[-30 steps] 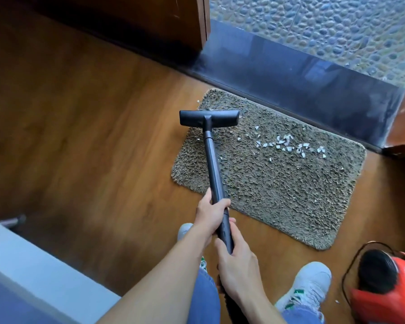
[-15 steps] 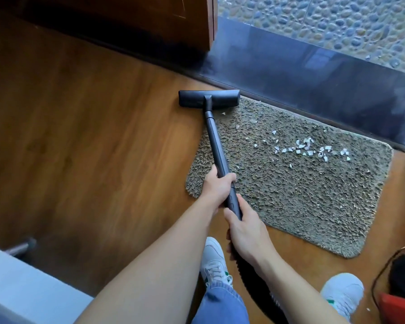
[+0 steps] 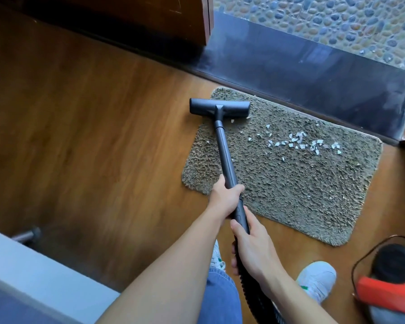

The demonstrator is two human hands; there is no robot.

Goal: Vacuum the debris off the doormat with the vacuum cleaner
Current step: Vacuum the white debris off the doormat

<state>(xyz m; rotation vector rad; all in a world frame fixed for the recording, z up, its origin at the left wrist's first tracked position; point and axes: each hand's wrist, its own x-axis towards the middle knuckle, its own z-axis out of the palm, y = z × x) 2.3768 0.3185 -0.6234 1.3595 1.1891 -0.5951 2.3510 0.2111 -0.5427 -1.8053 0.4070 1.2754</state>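
Wooden floor (image 3: 80, 141) carries the shaggy olive doormat (image 3: 290, 190), which lies with its far long edge against the dark threshold (image 3: 313, 73). Judged risk: the boards look smooth, so suction or a hard sideways stroke could drag or bunch the mat. A fast pass could also flick the chips onto the floor instead of lifting them. The red vacuum cleaner body (image 3: 388, 293) stands at the near right. A long reach could pull its hose (image 3: 255, 298) tight and tug the body toward the mat. The wand (image 3: 225, 155) has its long axis running away from the person along the mat's left end, the far tip leaning slightly left. The floor head (image 3: 220, 107) lies crosswise to the wand, its long axis left to right. It sits on the mat's far-left corner with its left end over bare floor. The left hand (image 3: 225, 198) is wrapped around the wand above the mat's near-left corner. The right hand (image 3: 250, 249) is curled around the wand's lower end where the hose joins. The white debris (image 3: 297, 142) lies mostly right of the head, uncollected, with a few chips just beside its right end.
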